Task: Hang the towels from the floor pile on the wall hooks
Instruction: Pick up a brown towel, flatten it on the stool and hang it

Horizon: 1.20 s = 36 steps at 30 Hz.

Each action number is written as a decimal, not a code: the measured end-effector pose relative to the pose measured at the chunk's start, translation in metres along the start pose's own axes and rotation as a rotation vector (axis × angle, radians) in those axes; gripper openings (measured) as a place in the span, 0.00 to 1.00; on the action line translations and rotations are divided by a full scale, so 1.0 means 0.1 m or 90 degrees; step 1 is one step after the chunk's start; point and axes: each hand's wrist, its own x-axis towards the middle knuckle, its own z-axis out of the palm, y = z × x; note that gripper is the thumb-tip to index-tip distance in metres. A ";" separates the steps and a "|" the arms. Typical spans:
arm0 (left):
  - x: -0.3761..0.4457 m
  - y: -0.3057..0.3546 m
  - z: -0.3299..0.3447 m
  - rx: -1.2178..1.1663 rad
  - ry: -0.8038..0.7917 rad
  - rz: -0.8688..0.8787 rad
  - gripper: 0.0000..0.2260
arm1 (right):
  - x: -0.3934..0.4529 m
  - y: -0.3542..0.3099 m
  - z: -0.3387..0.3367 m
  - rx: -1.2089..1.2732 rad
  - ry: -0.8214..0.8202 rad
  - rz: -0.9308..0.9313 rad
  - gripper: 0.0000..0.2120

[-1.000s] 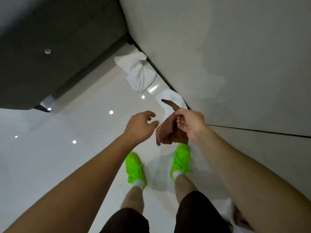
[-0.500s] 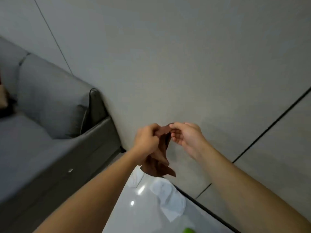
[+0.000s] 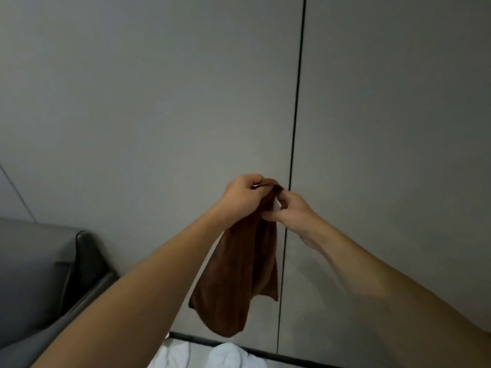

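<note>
A brown towel (image 3: 239, 277) hangs in front of the grey wall (image 3: 159, 102), held up at its top edge by both hands. My left hand (image 3: 243, 193) grips the top of the cloth from the left. My right hand (image 3: 288, 211) pinches the same top edge from the right, close against the left hand. The rest of the towel droops loosely below my wrists. White towels (image 3: 228, 355) lie on the floor at the foot of the wall. No hook is visible; the spot behind my hands is hidden.
A dark vertical seam (image 3: 296, 102) runs down the wall just right of my hands. A grey sofa (image 3: 39, 274) stands at the lower left against the wall. A dark skirting strip (image 3: 292, 358) lines the wall's base.
My view has risen from the floor to the wall. Both hands have lifted the brown towel higher and closer to the wall, and it now hangs longer below them.
</note>
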 end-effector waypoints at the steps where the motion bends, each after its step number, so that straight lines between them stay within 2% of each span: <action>1: -0.04 0.15 0.09 0.006 -0.030 0.006 0.07 | -0.15 -0.04 -0.15 -0.003 0.013 -0.011 0.20; 6: -0.33 0.86 0.61 0.017 -0.172 0.015 0.11 | -1.00 -0.15 -1.04 0.026 0.120 -0.034 0.09; 11: -0.79 1.49 1.51 0.086 -0.399 0.009 0.14 | -2.11 -0.17 -2.09 0.058 0.241 -0.018 0.06; 15: -1.21 1.75 2.42 0.143 -0.528 -0.019 0.06 | -3.09 -0.07 -3.01 0.079 0.364 0.004 0.07; 17: -1.36 1.84 2.78 0.150 -0.556 -0.024 0.04 | -3.58 0.02 -3.41 0.090 0.418 0.019 0.06; 22: -1.58 2.17 3.40 0.092 -0.529 0.002 0.07 | -4.57 0.26 -4.15 0.184 0.544 0.058 0.07; 25: -1.63 2.36 3.64 0.068 -0.522 -0.001 0.07 | -4.99 0.27 -4.45 0.266 0.579 0.081 0.05; 29: -1.55 2.52 3.93 -0.011 -0.494 0.014 0.04 | -5.30 0.22 -4.75 0.294 0.633 0.115 0.05; 32: -1.42 2.72 4.20 -0.131 -0.407 0.009 0.04 | -5.43 0.18 -4.91 0.275 0.625 0.099 0.07; 36: -1.18 2.90 4.55 -0.295 -0.344 -0.050 0.06 | -5.41 0.15 -5.16 0.279 0.581 0.075 0.17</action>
